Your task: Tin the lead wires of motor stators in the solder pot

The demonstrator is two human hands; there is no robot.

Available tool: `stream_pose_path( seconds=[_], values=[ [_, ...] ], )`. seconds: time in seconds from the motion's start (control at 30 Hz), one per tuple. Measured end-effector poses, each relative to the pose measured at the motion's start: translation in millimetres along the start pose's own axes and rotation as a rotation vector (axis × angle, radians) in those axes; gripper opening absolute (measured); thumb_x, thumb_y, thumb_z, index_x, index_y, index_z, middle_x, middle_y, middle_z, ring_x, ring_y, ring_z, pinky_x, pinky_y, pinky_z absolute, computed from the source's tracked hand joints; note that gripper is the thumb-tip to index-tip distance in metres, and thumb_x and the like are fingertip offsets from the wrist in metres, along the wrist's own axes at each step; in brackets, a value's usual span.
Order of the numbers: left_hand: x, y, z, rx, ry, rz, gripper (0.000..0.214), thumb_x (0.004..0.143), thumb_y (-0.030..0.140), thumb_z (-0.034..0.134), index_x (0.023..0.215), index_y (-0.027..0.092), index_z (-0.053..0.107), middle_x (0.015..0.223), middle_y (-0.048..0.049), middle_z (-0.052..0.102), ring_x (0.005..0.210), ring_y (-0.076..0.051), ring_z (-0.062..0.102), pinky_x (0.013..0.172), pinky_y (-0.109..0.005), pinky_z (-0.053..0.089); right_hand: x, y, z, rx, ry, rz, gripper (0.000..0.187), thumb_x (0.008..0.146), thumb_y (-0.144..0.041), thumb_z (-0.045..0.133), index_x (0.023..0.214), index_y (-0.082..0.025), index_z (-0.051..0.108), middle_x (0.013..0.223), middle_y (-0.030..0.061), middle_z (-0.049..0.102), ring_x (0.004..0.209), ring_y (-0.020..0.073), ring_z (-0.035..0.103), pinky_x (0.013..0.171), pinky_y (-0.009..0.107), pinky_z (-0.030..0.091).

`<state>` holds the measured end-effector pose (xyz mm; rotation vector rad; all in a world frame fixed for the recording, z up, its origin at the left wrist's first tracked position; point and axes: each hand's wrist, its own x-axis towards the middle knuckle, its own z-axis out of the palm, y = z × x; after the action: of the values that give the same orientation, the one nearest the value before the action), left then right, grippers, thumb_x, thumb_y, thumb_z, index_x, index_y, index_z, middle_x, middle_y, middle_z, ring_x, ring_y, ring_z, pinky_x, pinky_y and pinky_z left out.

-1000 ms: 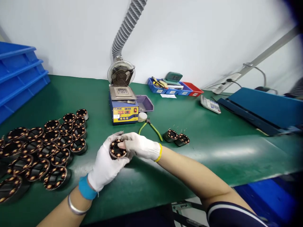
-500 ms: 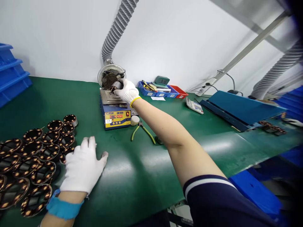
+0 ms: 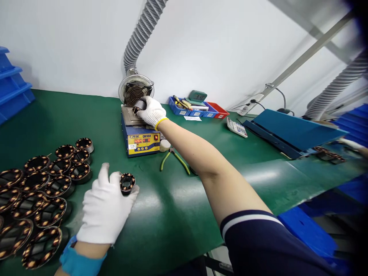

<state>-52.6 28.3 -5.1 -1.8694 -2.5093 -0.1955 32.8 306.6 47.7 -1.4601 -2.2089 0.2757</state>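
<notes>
My left hand (image 3: 107,209), in a white glove, grips a small motor stator (image 3: 127,183) between thumb and fingers. The stator is a dark ring with copper windings. To its left, several more stators (image 3: 59,186) stand in rows on the green tabletop. My right hand (image 3: 151,111), gloved with a yellow cuff, reaches forward and is closed round another stator (image 3: 138,108). That stator is over the metal top of a blue and yellow solder pot (image 3: 143,143) with a lit red display. Whether it touches the metal surface I cannot tell.
Behind the pot stands a round fume hood (image 3: 135,90) on a grey hose. Green-handled cutters (image 3: 175,159) and a white jar (image 3: 165,145) lie beside it. Parts bins (image 3: 198,114), a calculator (image 3: 236,127) and a blue panel (image 3: 296,128) are further right. A co-worker's gloved hand (image 3: 353,144) shows at the right edge.
My left hand has taken a stator from the near end of the rows and moved right with it. My right hand has shifted slightly left and lower over the pot with its stator.
</notes>
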Motion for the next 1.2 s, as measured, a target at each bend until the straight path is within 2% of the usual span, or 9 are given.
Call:
stream_pose_path(
  seconds=[0.1, 0.17, 0.43, 0.7, 0.87, 0.93, 1.0, 1.1, 1.2],
  values=[
    [0, 2, -6.2, -0.033, -0.217, -0.021, 0.042, 0.092, 0.053, 0.039, 0.111, 0.021, 0.058, 0.150, -0.0112, 0.037, 0.085, -0.028, 0.066, 0.063, -0.038, 0.050, 1, 1, 0, -0.002, 0.010, -0.002, 0.061, 0.077, -0.039, 0.062, 0.133, -0.018, 0.051, 0.126, 0.0109, 0.060, 0.115, 0.0309, 0.058, 0.101, 0.048, 0.047],
    [-1, 3, -6.8, -0.075, -0.274, -0.001, 0.039, 0.094, 0.051, 0.035, 0.110, 0.023, 0.057, 0.145, -0.0082, 0.044, 0.083, -0.027, 0.067, 0.064, -0.038, 0.050, 1, 1, 1, -0.011, 0.020, -0.006, 0.061, 0.076, -0.040, 0.063, 0.132, -0.018, 0.052, 0.126, 0.0109, 0.060, 0.116, 0.0313, 0.058, 0.101, 0.048, 0.047],
    [-3, 3, 3.2, -0.076, -0.234, 0.125, 0.031, 0.094, 0.049, 0.040, 0.103, 0.025, 0.058, 0.139, -0.0047, 0.049, 0.084, -0.027, 0.067, 0.064, -0.038, 0.051, 3, 4, -1, -0.001, 0.034, -0.002, 0.060, 0.075, -0.037, 0.063, 0.131, -0.018, 0.052, 0.123, 0.0105, 0.061, 0.114, 0.0304, 0.059, 0.100, 0.047, 0.047],
    [0, 2, 4.8, -0.054, -0.220, 0.126, 0.034, 0.090, 0.053, 0.047, 0.098, 0.021, 0.056, 0.105, -0.0072, 0.061, 0.082, -0.028, 0.065, 0.063, -0.036, 0.048, 1, 2, -2, 0.008, 0.028, 0.008, 0.062, 0.075, -0.038, 0.064, 0.133, -0.018, 0.051, 0.125, 0.0109, 0.060, 0.115, 0.0310, 0.058, 0.102, 0.048, 0.046],
    [1, -1, 9.4, -0.078, -0.221, 0.150, 0.025, 0.093, 0.040, 0.044, 0.100, 0.019, 0.055, 0.108, -0.0083, 0.061, 0.087, -0.028, 0.065, 0.065, -0.035, 0.048, 0, 2, -4, 0.033, 0.027, 0.009, 0.064, 0.075, -0.035, 0.064, 0.135, -0.018, 0.049, 0.128, 0.0114, 0.058, 0.119, 0.0303, 0.056, 0.106, 0.047, 0.043],
    [2, 0, 9.8, -0.151, -0.190, 0.086, 0.029, 0.091, 0.041, 0.045, 0.109, 0.020, 0.053, 0.119, -0.0096, 0.059, 0.086, -0.028, 0.066, 0.066, -0.037, 0.049, 1, 2, -13, 0.087, 0.067, -0.015, 0.065, 0.075, -0.032, 0.062, 0.136, -0.015, 0.048, 0.128, 0.0108, 0.059, 0.119, 0.0282, 0.056, 0.107, 0.045, 0.042],
    [3, 2, 8.7, -0.244, -0.163, -0.019, 0.049, 0.087, 0.053, 0.048, 0.124, 0.020, 0.047, 0.129, -0.0126, 0.055, 0.088, -0.031, 0.067, 0.070, -0.040, 0.052, -3, 5, -27, 0.153, 0.101, -0.030, 0.064, 0.075, -0.030, 0.061, 0.135, -0.012, 0.048, 0.126, 0.0097, 0.060, 0.118, 0.0260, 0.057, 0.107, 0.043, 0.041],
    [9, 2, 5.9, -0.327, -0.238, -0.113, 0.081, 0.077, 0.075, 0.047, 0.137, 0.021, 0.040, 0.133, -0.0183, 0.054, 0.102, -0.039, 0.064, 0.080, -0.049, 0.052, -21, 19, -55, 0.273, 0.105, 0.020, 0.061, 0.077, -0.032, 0.060, 0.134, -0.011, 0.049, 0.121, 0.0077, 0.063, 0.113, 0.0227, 0.060, 0.105, 0.041, 0.043],
    [18, -3, 6.5, -0.357, -0.318, -0.098, 0.080, 0.078, 0.079, 0.040, 0.132, 0.021, 0.048, 0.128, -0.0200, 0.059, 0.105, -0.043, 0.062, 0.083, -0.053, 0.050, -56, 50, -83, 0.477, 0.050, 0.162, 0.053, 0.083, -0.033, 0.055, 0.132, -0.014, 0.050, 0.106, 0.0057, 0.068, 0.093, 0.0174, 0.067, 0.093, 0.038, 0.053]
  ],
)
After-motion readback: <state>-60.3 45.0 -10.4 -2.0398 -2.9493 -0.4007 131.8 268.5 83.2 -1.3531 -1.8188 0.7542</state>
